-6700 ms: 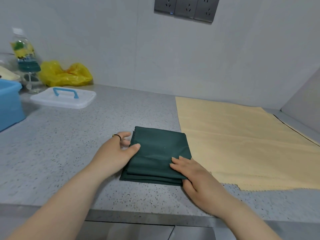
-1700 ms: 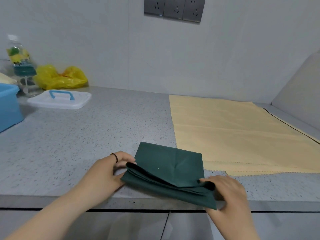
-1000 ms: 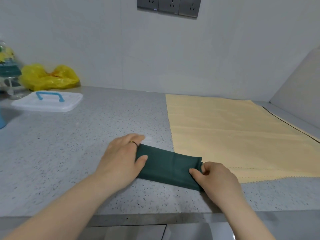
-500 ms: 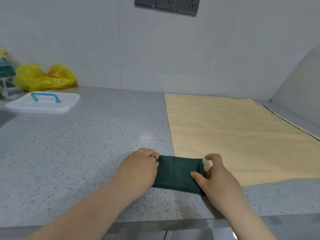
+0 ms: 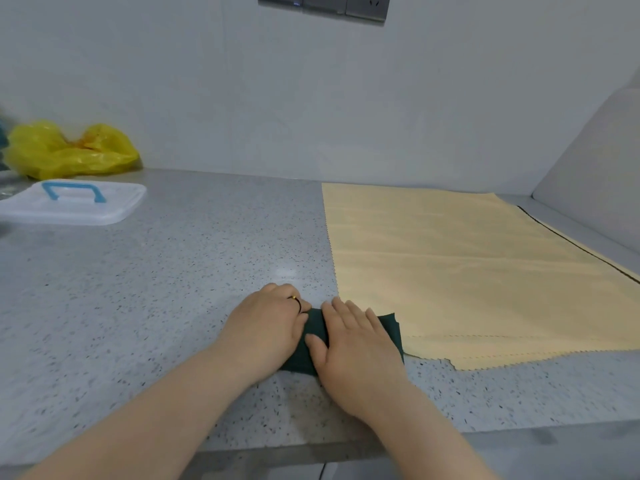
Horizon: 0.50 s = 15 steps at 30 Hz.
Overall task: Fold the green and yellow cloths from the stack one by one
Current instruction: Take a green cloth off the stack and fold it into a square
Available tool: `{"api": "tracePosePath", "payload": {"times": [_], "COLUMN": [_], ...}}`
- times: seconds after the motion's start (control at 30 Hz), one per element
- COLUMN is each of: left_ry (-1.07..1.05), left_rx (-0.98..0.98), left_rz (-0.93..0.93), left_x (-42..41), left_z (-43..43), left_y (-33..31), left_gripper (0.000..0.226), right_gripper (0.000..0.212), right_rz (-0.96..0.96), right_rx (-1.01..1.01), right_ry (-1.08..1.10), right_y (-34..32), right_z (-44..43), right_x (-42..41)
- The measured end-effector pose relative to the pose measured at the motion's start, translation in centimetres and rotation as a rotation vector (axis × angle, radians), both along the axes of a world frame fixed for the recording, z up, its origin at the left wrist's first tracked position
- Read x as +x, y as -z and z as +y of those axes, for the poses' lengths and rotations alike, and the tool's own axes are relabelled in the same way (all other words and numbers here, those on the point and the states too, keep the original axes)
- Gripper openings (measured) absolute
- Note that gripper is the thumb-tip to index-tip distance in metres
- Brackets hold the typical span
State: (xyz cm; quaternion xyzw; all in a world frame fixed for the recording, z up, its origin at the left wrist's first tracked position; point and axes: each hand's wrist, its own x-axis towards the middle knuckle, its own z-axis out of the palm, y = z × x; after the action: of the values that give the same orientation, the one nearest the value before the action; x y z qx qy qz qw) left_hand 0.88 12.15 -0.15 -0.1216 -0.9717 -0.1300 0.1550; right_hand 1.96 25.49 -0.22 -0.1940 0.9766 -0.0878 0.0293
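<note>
From the head camera, both your hands are down on the green cloth (image 5: 316, 329), which lies folded into a small thick packet on the counter (image 5: 138, 289), near its front edge. Your right hand (image 5: 356, 344) lies flat on top of the packet with fingers straight and together, pressing it down. Your left hand (image 5: 266, 327) (the one with the ring (image 5: 295, 299)) covers the packet's left end with its fingers bent down onto the fabric. You cannot tell from here whether they pinch the cloth or only press it. The two hands sit just beside each other, with a strip of green showing between them and a green corner sticking out to the right of your right hand.

That corner touches the near left part of the yellow cloth (image 5: 467, 271), which is spread flat on the counter to your right, reaching back to the wall. More than one zigzag edge shows along its near side.

Far left on the counter sits a clear lid (image 5: 104, 209) with a blue handle (image 5: 72, 190), and behind it a yellow bag (image 5: 69, 150) lies against the wall. Grey sockets (image 5: 325, 3) are at the top of the wall
</note>
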Motion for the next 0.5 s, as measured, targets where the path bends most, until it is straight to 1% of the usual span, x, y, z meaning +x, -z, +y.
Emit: {"api": "tracePosePath", "payload": {"times": [0.07, 0.1, 0.13, 0.17, 0.2, 0.23, 0.27, 0.3, 0.33, 0.37, 0.5], "left_ry": [-0.009, 0.003, 0.029, 0.052, 0.049, 0.053, 0.086, 0.081, 0.092, 0.097, 0.103], "left_rx": [0.037, 0.021, -0.033, -0.066, -0.116, -0.148, -0.119, -0.113, -0.114, -0.125, -0.123], "left_rz": [-0.027, -0.003, 0.044, 0.015, -0.002, -0.118, -0.08, -0.132, -0.193, -0.203, -0.289], "left_x": [0.5, 1.0, 1.6, 2.2, 2.8, 3.2, 3.3, 3.3, 3.1, 2.7, 1.5], "left_z": [-0.2, -0.2, -0.2, -0.1, 0.0, 0.0, -0.2, -0.4, -0.6, -0.7, -0.8], "left_y": [-0.1, -0.1, -0.1, -0.2, -0.3, -0.2, 0.6, 1.2, 1.4, 1.3, 0.8], "left_gripper": [0.037, 0.036, 0.034, 0.034, 0.042, 0.06, 0.072, 0.069, 0.059, 0.054, 0.056], "right_gripper": [0.059, 0.06, 0.06, 0.061, 0.061, 0.061, 0.061, 0.061, 0.061, 0.062, 0.067], "right_rz": [-0.013, -0.013, -0.011, -0.005, 0.0, 0.0, 0.001, -0.001, -0.006, -0.011, -0.02], "right_rx": [0.018, 0.018, 0.011, 0.004, -0.001, -0.004, -0.008, -0.007, -0.005, -0.002, 0.033], "right_ry": [0.016, 0.022, 0.029, 0.035, 0.04, 0.044, 0.046, 0.047, 0.048, 0.048, 0.055], "right_y": [0.2, 0.3, 0.3, 0.4, 0.5, 0.5, 0.6, 0.6, 0.6, 0.5, 0.4], "right_z": [0.1, 0.1, 0.1, 0.1, 0.1, 0.1, 0.1, 0.2, 0.2, 0.3, 1.9], "right_x": [0.1, 0.1, 0.1, 0.1, 0.1, 0.1, 0.1, 0.1, 0.1, 0.0, 0.2]}}
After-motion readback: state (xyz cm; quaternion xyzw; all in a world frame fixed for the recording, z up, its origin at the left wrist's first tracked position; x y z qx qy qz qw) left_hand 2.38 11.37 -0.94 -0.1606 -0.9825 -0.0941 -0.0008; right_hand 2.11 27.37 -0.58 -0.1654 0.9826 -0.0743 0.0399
